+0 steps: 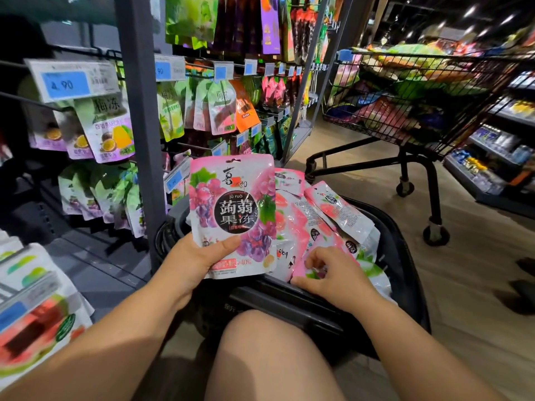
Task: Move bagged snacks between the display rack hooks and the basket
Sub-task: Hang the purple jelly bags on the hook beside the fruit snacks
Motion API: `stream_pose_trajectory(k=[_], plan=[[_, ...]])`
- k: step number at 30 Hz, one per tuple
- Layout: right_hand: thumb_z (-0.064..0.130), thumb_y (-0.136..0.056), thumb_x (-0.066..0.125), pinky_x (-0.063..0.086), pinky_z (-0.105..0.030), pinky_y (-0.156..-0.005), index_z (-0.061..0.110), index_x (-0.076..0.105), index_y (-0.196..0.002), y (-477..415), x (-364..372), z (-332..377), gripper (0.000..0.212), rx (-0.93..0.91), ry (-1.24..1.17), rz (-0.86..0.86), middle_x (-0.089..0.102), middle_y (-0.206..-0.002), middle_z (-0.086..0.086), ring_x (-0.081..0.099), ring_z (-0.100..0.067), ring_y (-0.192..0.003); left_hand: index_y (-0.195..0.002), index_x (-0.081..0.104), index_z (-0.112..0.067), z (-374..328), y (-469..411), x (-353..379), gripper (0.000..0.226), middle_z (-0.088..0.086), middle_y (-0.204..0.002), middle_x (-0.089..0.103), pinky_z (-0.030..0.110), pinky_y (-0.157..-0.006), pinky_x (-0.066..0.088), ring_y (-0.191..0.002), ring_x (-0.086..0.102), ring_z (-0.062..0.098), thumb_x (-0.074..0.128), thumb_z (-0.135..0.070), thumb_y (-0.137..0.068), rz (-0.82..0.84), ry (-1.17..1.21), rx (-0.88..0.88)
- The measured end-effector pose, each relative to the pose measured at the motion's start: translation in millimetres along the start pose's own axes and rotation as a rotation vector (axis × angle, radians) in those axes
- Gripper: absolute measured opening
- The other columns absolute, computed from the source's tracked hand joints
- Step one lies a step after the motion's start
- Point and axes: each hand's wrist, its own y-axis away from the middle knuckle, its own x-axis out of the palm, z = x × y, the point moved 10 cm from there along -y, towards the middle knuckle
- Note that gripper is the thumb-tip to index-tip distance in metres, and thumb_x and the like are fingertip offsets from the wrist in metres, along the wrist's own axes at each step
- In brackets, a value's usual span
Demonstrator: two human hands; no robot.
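Snack bag stands upright above the basket, left hand clamping its lower edge, hang-hole uppermost, apparently ready for the rack, while the right hand pinches loose bags inside.

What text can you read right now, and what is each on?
"jǔ ruò", "蒟蒻果冻", "40%": grape bag in the left hand.
"梅冻": hanging passion-fruit bag.
"90": blue price tag above it; first digit unclear.
"90": second price tag, further right.
Small print on the pink bag that the right hand pinches: too small to read.
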Motion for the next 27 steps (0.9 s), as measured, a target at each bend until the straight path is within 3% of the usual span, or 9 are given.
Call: stream_pose_trajectory(k=[4,8,12,16,22,24,27], plan=[[0.05,-0.081,0.073,0.036,-0.014,-0.06,0.031,0.062,-0.075,2,-6,0,0.023,0.003,0.026,-0.04,0.062,-0.082,0.012,0.055,0.0,-0.072,-0.111,0.069,-0.014,1,-1,-2,0.05,0.01,-0.1,0.076,0.039,-0.083,0.057,-0.093,0.073,0.028,0.077,-0.022,-0.062,-0.002,-0.005,0.001],[0.043,-0.092,0.062,0.042,-0.026,-0.063,0.024,0.069,-0.074,3,-12,-8,0.027,0.048,0.008,-0.062,0.066,-0.07,0.008,0.057,-0.005,-0.068,-0.111,0.069,-0.014,2,-2,-2,0.045,0.01,-0.1,0.076,0.035,-0.076,0.06,-0.093,0.073,0.028,0.075,-0.019,-0.066,0.009,0.003,0.003],[0.032,-0.094,0.06,0.045,-0.034,-0.064,0.018,0.061,-0.071,3,-16,-15,0.026,0.087,-0.092,-0.09,0.062,-0.065,-0.001,0.055,-0.017,-0.064,-0.107,0.07,-0.015,1,-1,-2,0.033,0.01,-0.098,0.076,0.03,-0.07,0.061,-0.088,0.073,0.024,0.072,-0.011,-0.075,0.009,0.015,0.009],[0.022,-0.094,0.054,0.047,-0.035,-0.065,0.017,0.059,-0.075,5,-40,-24,0.02,0.116,-0.288,-0.252,0.061,-0.061,0.001,0.054,-0.022,-0.062,-0.108,0.07,-0.015,0,0,-1,0.035,0.009,-0.098,0.076,0.028,-0.068,0.06,-0.088,0.073,0.023,0.072,-0.011,-0.073,0.013,0.02,0.019],[0.026,-0.102,0.047,0.047,-0.035,-0.062,0.024,0.054,-0.079,16,-109,-18,0.024,0.073,-0.485,-0.546,0.053,-0.06,0.006,0.048,-0.001,-0.051,-0.108,0.07,-0.015,0,0,-2,0.042,0.009,-0.099,0.076,0.029,-0.068,0.06,-0.089,0.073,0.025,0.074,-0.016,-0.066,0.008,0.026,0.025],[0.028,-0.102,0.045,0.049,-0.038,-0.066,0.026,0.052,-0.078,21,-132,-20,0.025,0.064,-0.574,-0.609,0.051,-0.067,0.003,0.052,-0.01,-0.06,-0.108,0.07,-0.016,1,0,-2,0.042,0.01,-0.099,0.076,0.031,-0.07,0.061,-0.09,0.073,0.026,0.074,-0.017,-0.065,0.012,0.023,0.025],[0.026,-0.104,0.042,0.045,-0.024,-0.06,0.025,0.049,-0.077,29,-158,-33,0.028,0.081,-0.775,-0.732,0.049,-0.061,0.006,0.047,-0.007,-0.055,-0.109,0.07,-0.016,1,-1,-2,0.044,0.01,-0.1,0.076,0.032,-0.072,0.061,-0.092,0.073,0.027,0.074,-0.019,-0.065,0.016,0.017,0.023]])
